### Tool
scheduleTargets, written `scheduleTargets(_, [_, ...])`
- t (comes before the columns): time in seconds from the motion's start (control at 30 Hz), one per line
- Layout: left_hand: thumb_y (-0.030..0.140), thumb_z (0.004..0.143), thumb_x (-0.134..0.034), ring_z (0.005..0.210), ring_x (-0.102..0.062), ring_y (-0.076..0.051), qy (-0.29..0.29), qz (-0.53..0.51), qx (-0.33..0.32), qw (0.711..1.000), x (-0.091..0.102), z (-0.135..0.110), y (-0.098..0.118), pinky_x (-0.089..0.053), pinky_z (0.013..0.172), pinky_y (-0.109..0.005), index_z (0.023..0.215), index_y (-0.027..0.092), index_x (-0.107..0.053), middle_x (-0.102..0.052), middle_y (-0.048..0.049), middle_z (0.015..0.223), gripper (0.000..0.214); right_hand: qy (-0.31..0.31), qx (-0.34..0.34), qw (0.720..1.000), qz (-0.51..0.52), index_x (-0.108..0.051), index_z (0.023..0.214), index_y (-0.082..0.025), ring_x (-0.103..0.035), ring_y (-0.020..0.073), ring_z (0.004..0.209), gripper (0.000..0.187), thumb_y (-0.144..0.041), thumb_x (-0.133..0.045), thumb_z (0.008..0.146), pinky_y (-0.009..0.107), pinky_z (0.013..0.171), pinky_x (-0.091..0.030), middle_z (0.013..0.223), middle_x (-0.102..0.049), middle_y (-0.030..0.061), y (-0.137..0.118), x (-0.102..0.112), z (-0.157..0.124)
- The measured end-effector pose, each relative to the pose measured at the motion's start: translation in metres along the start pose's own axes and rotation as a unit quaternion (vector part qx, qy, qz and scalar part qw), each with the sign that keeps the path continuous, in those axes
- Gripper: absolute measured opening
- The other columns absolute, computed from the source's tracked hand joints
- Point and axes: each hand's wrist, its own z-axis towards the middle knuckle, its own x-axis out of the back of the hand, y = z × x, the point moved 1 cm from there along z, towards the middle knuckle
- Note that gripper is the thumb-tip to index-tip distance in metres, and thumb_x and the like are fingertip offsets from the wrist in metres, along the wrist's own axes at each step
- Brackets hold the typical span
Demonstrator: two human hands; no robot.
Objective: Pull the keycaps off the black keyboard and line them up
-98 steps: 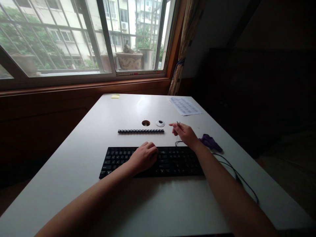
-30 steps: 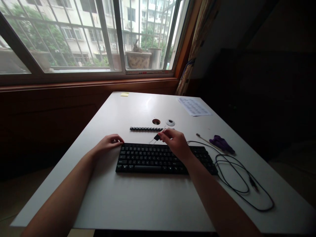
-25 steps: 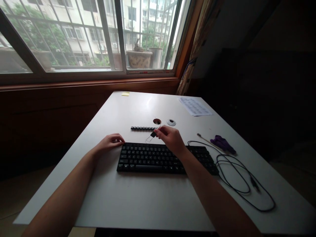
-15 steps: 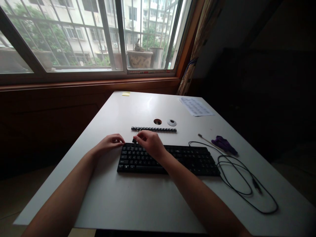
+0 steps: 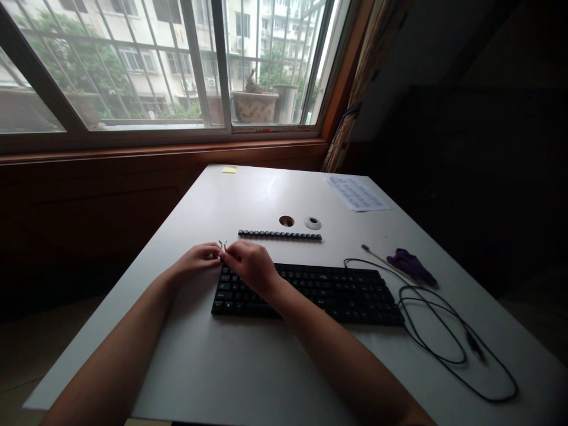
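Note:
A black keyboard (image 5: 328, 290) lies on the white table (image 5: 248, 367). My right hand (image 5: 251, 266) is over the keyboard's top left corner, fingers pinched on a small wire keycap puller (image 5: 222, 244) whose prongs stick up. My left hand (image 5: 197, 260) rests curled at the keyboard's left end, fingertips touching the corner next to the right hand. Behind the keyboard, a row of removed black keycaps (image 5: 279, 235) lies in a line.
The keyboard's black cable (image 5: 444, 331) loops at the right. A purple cloth (image 5: 410, 264) and a thin stick (image 5: 375, 253) lie beyond it. A cable hole (image 5: 286, 220), a white grommet cap (image 5: 313, 223), a printed sheet (image 5: 357, 193) and a yellow note (image 5: 229, 170) sit further back.
My right hand moved left along the keyboard's back edge with the puller, from the middle to the top left corner. The left hand stayed at the left end.

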Motion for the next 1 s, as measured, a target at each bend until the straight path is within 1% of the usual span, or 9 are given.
scheduleTargets(0.13, [0.046,0.087,-0.061,0.086,-0.062,-0.021,-0.012,-0.012,0.0,1.0,0.0,0.001,0.001,-0.051,0.077,-0.03,0.081,0.016,-0.07,-0.066,-0.0074,0.091,0.032,-0.002,0.003,1.0,-0.008,-0.061,0.08,-0.021,-0.056,0.014,0.07,0.026,-0.041,-0.055,0.095,0.025,0.065,-0.038,0.08,-0.064,0.0021,-0.002,-0.006,-0.006])
scheduleTargets(0.2, [0.047,0.087,-0.061,0.086,-0.062,-0.021,-0.014,-0.015,0.0,1.0,0.0,0.001,0.002,-0.051,0.076,-0.029,0.079,0.016,-0.069,-0.065,-0.0073,0.091,0.032,-0.003,0.013,1.0,-0.006,-0.06,0.081,-0.021,-0.056,0.0143,0.07,0.025,-0.041,-0.055,0.095,0.025,0.065,-0.037,0.081,-0.064,0.0022,-0.001,-0.007,-0.008])
scheduleTargets(0.37, [0.044,0.087,-0.062,0.091,-0.063,-0.022,-0.019,-0.013,0.003,1.0,0.001,0.0,0.004,-0.051,0.081,-0.032,0.089,0.019,-0.072,-0.066,-0.0077,0.096,0.028,0.02,0.0,1.0,0.009,-0.057,0.082,-0.022,-0.055,0.0144,0.071,0.02,-0.037,-0.055,0.095,0.025,0.067,-0.039,0.083,-0.065,0.0022,0.009,-0.008,-0.011])
scheduleTargets(0.5, [0.042,0.087,-0.063,0.094,-0.063,-0.022,-0.025,-0.016,0.001,1.0,0.002,0.0,0.004,-0.05,0.084,-0.033,0.091,0.019,-0.073,-0.067,-0.0082,0.099,0.025,0.029,-0.006,0.999,0.022,-0.056,0.082,-0.021,-0.055,0.0146,0.073,0.019,-0.036,-0.055,0.094,0.026,0.068,-0.039,0.082,-0.064,0.0024,0.015,-0.01,-0.011])
scheduleTargets(0.7, [0.04,0.087,-0.065,0.092,-0.064,-0.022,-0.018,-0.027,-0.006,0.999,0.002,0.0,0.003,-0.051,0.082,-0.031,0.086,0.016,-0.072,-0.068,-0.0086,0.096,0.025,0.029,-0.047,0.997,0.053,-0.054,0.079,-0.021,-0.053,0.0137,0.068,0.023,-0.037,-0.052,0.095,0.024,0.066,-0.039,0.074,-0.06,0.0002,0.015,-0.011,-0.009])
scheduleTargets(0.83, [0.038,0.086,-0.067,0.091,-0.064,-0.021,-0.015,-0.033,-0.008,0.999,0.001,0.0,0.0,-0.051,0.081,-0.03,0.087,0.017,-0.073,-0.068,-0.0079,0.095,0.022,0.033,-0.059,0.994,0.082,-0.052,0.077,-0.022,-0.052,0.0137,0.065,0.023,-0.037,-0.052,0.095,0.024,0.065,-0.038,0.071,-0.058,-0.0005,0.017,-0.01,-0.009])
scheduleTargets(1.0, [0.037,0.086,-0.067,0.092,-0.065,-0.022,-0.018,-0.038,-0.003,0.999,0.0,0.0,0.0,-0.052,0.081,-0.031,0.09,0.018,-0.074,-0.069,-0.0083,0.096,0.021,0.042,-0.111,0.982,0.144,-0.053,0.077,-0.022,-0.053,0.0137,0.06,0.024,-0.037,-0.049,0.095,0.024,0.06,-0.038,0.064,-0.058,-0.0019,0.025,-0.01,-0.008])
